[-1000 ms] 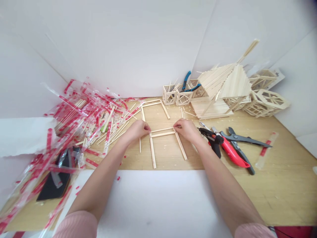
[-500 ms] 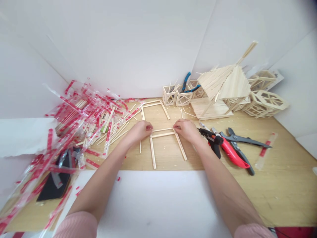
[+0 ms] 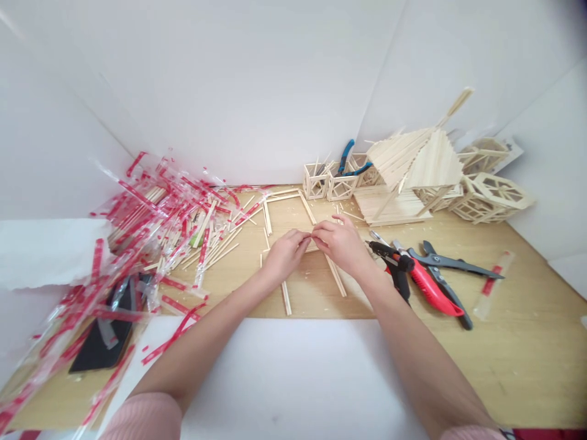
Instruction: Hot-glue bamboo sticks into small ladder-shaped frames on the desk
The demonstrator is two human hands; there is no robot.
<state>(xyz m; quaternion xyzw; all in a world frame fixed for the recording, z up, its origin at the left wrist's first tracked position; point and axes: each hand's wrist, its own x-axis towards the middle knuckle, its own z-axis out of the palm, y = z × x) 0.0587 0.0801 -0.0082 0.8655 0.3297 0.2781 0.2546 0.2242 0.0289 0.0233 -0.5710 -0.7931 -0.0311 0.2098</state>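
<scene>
My left hand (image 3: 288, 252) and my right hand (image 3: 338, 243) meet fingertip to fingertip over a U-shaped frame of thin wooden sticks (image 3: 337, 278). The fingers of both are pinched closed on a thin wooden stick, which they almost wholly hide. The near ends of the frame's legs point toward me, and my hands cover most of its crossbar. Just behind lies a second U-shaped stick frame (image 3: 282, 197), flat on the wooden table (image 3: 316, 302). A loose stick lies to the left of my left hand.
Loose sticks (image 3: 222, 250) and red-and-clear plastic wrappers (image 3: 178, 189) crowd the left, beside a dark phone (image 3: 103, 342). A glue gun (image 3: 394, 260), red-handled cutter (image 3: 433, 284) and shears (image 3: 458, 263) lie right. Behind stand stick boxes (image 3: 342, 186), blue-handled pliers (image 3: 346, 156) and a roofed stick model (image 3: 413, 159).
My hands have come together from the two ends of the crossbar to its middle. The stick that showed between them is now mostly hidden by my fingers.
</scene>
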